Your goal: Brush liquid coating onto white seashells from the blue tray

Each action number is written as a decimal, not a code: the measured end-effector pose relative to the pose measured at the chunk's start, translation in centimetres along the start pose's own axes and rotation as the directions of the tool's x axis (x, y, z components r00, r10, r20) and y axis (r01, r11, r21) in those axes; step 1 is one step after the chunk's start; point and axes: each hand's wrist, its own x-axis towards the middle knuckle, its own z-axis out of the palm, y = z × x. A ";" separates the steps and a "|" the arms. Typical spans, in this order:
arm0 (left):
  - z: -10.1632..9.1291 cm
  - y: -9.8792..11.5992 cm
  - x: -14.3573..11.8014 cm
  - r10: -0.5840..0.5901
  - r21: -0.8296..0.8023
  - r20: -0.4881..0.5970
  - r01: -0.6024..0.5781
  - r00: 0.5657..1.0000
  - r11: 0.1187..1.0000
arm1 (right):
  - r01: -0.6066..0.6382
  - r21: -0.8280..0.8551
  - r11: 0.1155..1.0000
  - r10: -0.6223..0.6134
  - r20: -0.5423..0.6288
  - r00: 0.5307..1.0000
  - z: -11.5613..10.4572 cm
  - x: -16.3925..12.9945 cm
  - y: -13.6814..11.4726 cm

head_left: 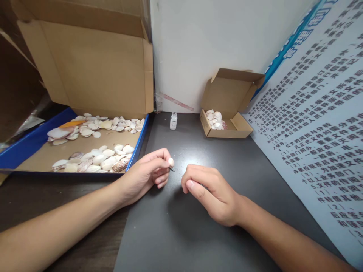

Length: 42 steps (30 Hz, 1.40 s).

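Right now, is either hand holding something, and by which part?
The left hand pinches a small white shell at its fingertips, gripped by its sides. The right hand is curled; whether it holds anything cannot be told.

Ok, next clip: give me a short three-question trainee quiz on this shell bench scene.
1. True or false: the left hand pinches a small white shell at its fingertips.
2. Which container sits nearer the glass vial: A, the blue tray of shells, or B, the small cardboard box?
3. What does the small cardboard box hold?

Key: 1 true. 2 B, though the tray's corner comes almost as near. 3 A few pale shells; the right hand rests curled on the dark table.
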 end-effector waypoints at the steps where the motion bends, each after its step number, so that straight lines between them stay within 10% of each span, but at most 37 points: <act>1: 0.0 0.0 0.0 0.000 0.000 -0.002 0.000 1.000 1.000 | 0.002 -0.003 1.000 -0.002 0.005 1.000 0.0 0.0 0.0; 11: -0.1 0.0 0.0 0.014 0.009 0.015 -0.015 1.000 1.000 | -0.179 -0.140 0.974 0.179 -0.012 0.984 0.3 0.4 0.6; 19: -0.1 0.0 0.0 0.018 0.010 0.007 -0.018 1.000 1.000 | -0.006 -0.012 1.000 0.005 -0.071 0.997 0.1 0.1 0.3; 42: 0.1 0.0 -0.1 0.012 0.029 0.020 -0.013 1.000 0.999 | -0.136 -0.103 0.985 0.136 -0.007 0.991 0.1 0.3 0.5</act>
